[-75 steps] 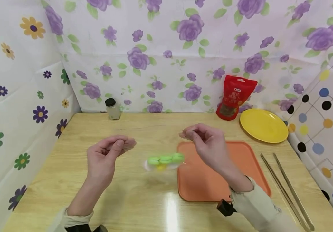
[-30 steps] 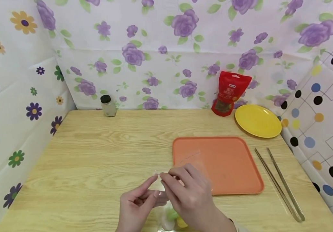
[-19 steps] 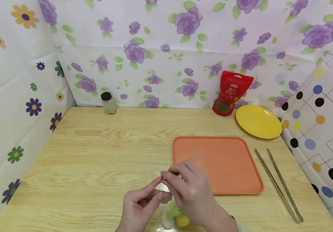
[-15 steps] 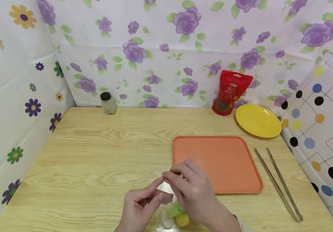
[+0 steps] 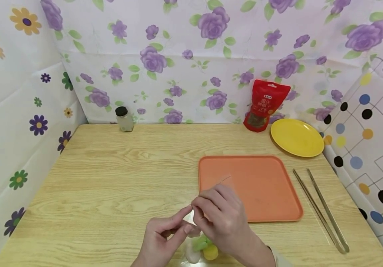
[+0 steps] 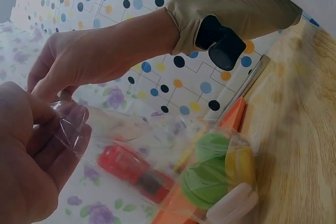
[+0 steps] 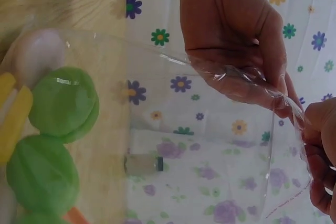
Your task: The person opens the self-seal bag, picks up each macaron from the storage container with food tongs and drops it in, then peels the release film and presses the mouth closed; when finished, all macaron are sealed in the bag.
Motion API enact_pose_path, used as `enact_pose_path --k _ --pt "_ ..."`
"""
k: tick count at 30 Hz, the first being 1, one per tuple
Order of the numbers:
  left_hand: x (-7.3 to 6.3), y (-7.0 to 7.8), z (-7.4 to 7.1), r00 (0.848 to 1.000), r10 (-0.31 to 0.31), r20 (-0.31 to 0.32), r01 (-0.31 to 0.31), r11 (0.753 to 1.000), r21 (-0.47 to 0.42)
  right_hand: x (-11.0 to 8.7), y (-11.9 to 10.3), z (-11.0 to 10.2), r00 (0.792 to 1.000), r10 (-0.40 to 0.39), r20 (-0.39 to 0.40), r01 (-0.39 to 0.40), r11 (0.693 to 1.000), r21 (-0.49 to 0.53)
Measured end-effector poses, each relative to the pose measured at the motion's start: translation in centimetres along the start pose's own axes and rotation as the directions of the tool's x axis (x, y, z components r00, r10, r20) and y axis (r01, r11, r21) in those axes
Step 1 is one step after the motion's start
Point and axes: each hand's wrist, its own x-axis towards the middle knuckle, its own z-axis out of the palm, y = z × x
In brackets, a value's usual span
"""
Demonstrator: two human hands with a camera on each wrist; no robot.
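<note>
A clear plastic bag point(image 7: 231, 150) hangs between my hands, its top edge crinkled at the fingers. Low in the bag are round green pieces point(image 7: 63, 103) shaped like macarons, a yellow piece point(image 6: 240, 167) and a pale pinkish one point(image 6: 233, 203). My left hand point(image 5: 165, 237) pinches one side of the bag's top, thumb and forefinger at the film. The right hand point(image 5: 223, 218) pinches the edge right beside the left forefinger, the fingertips of both meeting there. In the head view my right hand partly hides the bag and its contents.
An orange tray point(image 5: 261, 189) lies just beyond the right hand. Long metal tongs point(image 5: 321, 211) rest to its right, with a yellow plate point(image 5: 296, 138) behind. A red pouch point(image 5: 265, 105) and a black-capped jar point(image 5: 125, 119) stand along the back wall.
From wide apart above the table, my hands have come together, lower and nearer the front, with the bag between them. Over the last second they shifted slightly right, fingertips pinching along the edge.
</note>
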Motion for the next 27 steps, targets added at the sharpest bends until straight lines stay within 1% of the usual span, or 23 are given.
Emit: enact_pose_path --k 5,8,10,14,17,20,22,24,26,27 --pt "0.1 0.3 0.0 0.999 -0.048 0.018 0.048 0.999 -0.018 -0.3 0.1 0.1 0.995 0.098 -0.025 -0.097 0.993 0.069" --pt "0.1 0.4 0.0 0.997 -0.074 0.017 0.075 0.997 -0.024 -0.6 0.2 0.2 0.987 0.16 -0.02 -0.157 0.983 0.096" --pt "0.2 0.5 0.0 0.997 -0.081 0.011 0.081 0.996 -0.02 -0.8 0.2 0.3 0.981 0.194 -0.009 -0.192 0.976 0.099" --pt "0.3 0.6 0.1 0.997 -0.083 -0.003 0.083 0.997 -0.002 -1.2 0.2 0.3 0.972 0.235 0.003 -0.234 0.967 0.1" --pt "0.2 0.6 0.2 0.997 -0.074 -0.008 0.074 0.997 0.015 -1.4 0.2 0.4 0.968 0.252 0.005 -0.251 0.963 0.101" --pt "0.1 0.5 0.3 0.997 -0.072 -0.014 0.072 0.997 0.025 -1.4 0.3 0.2 0.966 0.26 -0.004 -0.258 0.96 0.104" --pt "-0.2 0.4 0.3 0.997 -0.068 -0.026 0.069 0.997 0.031 -1.3 0.7 -0.3 0.96 0.278 -0.019 -0.275 0.955 0.109" --pt "-0.4 0.3 0.3 0.997 -0.057 -0.047 0.059 0.998 0.032 -1.2 1.2 -0.8 0.95 0.311 -0.033 -0.305 0.944 0.124" --pt "-0.6 0.2 0.3 0.996 -0.045 -0.072 0.047 0.999 0.027 -1.0 1.8 -1.4 0.931 0.363 -0.034 -0.354 0.922 0.157" --pt "-0.6 0.1 0.3 0.996 -0.039 -0.084 0.041 0.999 0.023 -1.0 2.0 -1.7 0.917 0.398 -0.029 -0.387 0.905 0.179"
